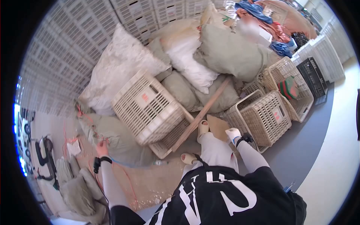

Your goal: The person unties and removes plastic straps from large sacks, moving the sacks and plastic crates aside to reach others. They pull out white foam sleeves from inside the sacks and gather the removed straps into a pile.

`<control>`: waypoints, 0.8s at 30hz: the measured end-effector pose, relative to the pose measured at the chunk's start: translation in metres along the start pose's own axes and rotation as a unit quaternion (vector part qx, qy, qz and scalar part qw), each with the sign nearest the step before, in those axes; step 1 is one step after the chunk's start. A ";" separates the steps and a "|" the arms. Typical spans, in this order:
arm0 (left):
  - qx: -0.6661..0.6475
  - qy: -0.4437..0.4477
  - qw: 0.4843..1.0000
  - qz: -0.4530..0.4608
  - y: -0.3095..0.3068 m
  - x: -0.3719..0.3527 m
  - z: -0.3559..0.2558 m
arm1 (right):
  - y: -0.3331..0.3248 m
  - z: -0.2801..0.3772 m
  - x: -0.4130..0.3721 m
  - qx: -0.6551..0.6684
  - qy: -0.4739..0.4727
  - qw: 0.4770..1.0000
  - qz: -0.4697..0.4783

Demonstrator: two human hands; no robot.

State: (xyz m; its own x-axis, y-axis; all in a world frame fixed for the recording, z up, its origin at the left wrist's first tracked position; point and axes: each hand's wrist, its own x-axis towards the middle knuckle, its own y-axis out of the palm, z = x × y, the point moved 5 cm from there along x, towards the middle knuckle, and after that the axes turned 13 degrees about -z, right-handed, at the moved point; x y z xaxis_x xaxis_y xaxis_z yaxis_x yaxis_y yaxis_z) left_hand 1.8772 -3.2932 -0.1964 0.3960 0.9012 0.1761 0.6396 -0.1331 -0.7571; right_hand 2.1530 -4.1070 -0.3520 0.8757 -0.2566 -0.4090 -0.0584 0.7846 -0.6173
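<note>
My left hand [101, 148] is at the tied end of a green woven sack [125, 144], by some red string; its fingers look closed, but what they grip is too small to make out. My right hand [233, 134], in a white glove, is in front of a piece of brown cardboard [218, 127] beside my leg. Its fingers are curled, and anything inside them is hidden. A slatted beige crate [148, 107] lies tilted between my hands, with a wooden strip [202, 112] across its right side.
Full white sacks [120, 63] and green sacks [232, 52] are piled ahead. Beige crates [268, 116] stand at the right, near a black crate [312, 78]. Stacked crates [138, 17] form a wall behind. Flattened sacks [77, 187] and a scooter [47, 157] are at the left.
</note>
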 end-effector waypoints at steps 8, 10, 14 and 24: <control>0.139 0.144 0.969 0.144 0.189 -0.123 -0.236 | 0.004 0.027 0.107 -0.109 -0.013 0.994 -0.015; 0.106 0.180 0.962 0.177 0.247 -0.124 -0.245 | 0.027 0.047 0.163 -0.103 0.024 0.994 -0.011; 0.187 0.124 0.951 0.213 0.330 -0.110 -0.259 | 0.115 0.069 0.307 0.161 0.172 0.972 0.026; 0.342 0.020 0.897 0.279 0.371 -0.137 -0.294 | 0.186 0.226 0.549 0.571 0.384 0.722 0.076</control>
State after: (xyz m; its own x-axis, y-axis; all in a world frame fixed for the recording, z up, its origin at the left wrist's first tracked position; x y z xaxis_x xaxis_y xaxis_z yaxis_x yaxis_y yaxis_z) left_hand 2.2537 -3.5868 -0.3167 0.5603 0.7559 -0.3387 -0.2150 -0.2621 -0.9408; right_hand 2.7312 -3.9748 -0.5395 0.3522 -0.0121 -0.9359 0.6913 0.6774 0.2514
